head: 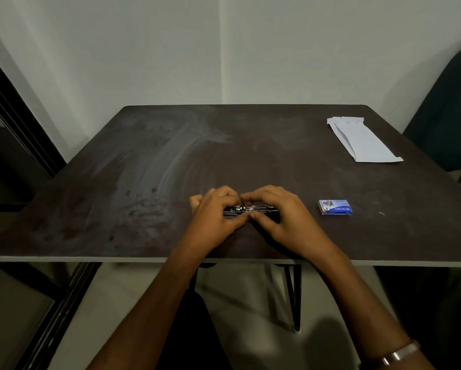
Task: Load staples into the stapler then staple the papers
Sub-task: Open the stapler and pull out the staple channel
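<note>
Stapler point(250, 211): lies flat on the dark table point(144, 169), near the front edge, its length running left to right; dark body with bright metal showing at the middle, so it looks opened for loading.
Left hand point(218, 212): fingers curled round the stapler's left part, thumb at the near side — a close hold on the body.
Right hand point(280, 209): fingers curled over the stapler's right part, fingertips meeting the left hand's just behind the bright metal; whether they pinch a strip of staples I cannot tell.
Staple box point(335, 207): blue, to the right of the stapler, apart from it and from both hands.
Papers point(362, 140): white, folded long, well behind and to the right of the stapler, near the table's far right corner, untouched.
Loose bits: small glints right of the staple box, too small to name.
Step, as I judge it: loading is in hand; stapling is not begun.
Handling: the stapler is likely rigid, fairly light, smooth metal and sprung — best held by the body's sides, fingers clear of the channel. A staple strip would be brittle and snap if bent; take it by its long edges.
</note>
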{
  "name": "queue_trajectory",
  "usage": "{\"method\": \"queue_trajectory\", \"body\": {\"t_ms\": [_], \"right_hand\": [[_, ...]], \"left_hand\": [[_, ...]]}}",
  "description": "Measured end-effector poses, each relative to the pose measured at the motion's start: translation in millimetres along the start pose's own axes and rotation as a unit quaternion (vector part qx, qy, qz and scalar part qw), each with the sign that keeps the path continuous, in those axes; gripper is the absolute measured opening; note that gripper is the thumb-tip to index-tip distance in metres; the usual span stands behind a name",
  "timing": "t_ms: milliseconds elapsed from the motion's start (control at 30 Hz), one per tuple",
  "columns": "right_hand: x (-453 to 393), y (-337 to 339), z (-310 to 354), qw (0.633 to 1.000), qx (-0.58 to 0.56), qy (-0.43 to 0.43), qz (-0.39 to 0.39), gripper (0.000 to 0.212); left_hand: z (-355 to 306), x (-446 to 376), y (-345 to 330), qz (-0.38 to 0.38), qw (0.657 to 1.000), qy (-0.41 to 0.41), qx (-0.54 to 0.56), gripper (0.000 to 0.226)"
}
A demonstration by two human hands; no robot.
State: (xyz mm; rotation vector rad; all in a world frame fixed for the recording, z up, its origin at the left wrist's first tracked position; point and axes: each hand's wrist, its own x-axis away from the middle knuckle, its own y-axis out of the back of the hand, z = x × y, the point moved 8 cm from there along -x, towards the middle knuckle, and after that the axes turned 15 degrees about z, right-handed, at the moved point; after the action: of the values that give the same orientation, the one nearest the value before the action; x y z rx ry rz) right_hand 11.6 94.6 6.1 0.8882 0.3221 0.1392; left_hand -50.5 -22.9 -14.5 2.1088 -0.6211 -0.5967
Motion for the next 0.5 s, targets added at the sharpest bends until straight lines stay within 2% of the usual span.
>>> {"method": "queue_trajectory", "body": {"t_ms": [100, 233, 500], "right_hand": [[-2.7, -2.6, 2.9, 1.0, 0.015, -0.008, 0.008, 0.032], [6.3, 6.0, -3.2, 1.0, -0.022, -0.013, 0.003, 0.039], [36.8, 42.5, -29.0, 0.994, -0.007, -0.072, -0.085, 0.034]], "left_hand": [[0.8, -0.6, -1.2, 0.0, 1.0, 0.001, 0.003, 0.04], [-1.0, -0.7, 0.0, -0.002, 1.0, -0.001, 0.019, 0.024], [-0.4, 0.8, 2.2, -0.009, 0.999, 0.001, 0.031, 0.017]]}}
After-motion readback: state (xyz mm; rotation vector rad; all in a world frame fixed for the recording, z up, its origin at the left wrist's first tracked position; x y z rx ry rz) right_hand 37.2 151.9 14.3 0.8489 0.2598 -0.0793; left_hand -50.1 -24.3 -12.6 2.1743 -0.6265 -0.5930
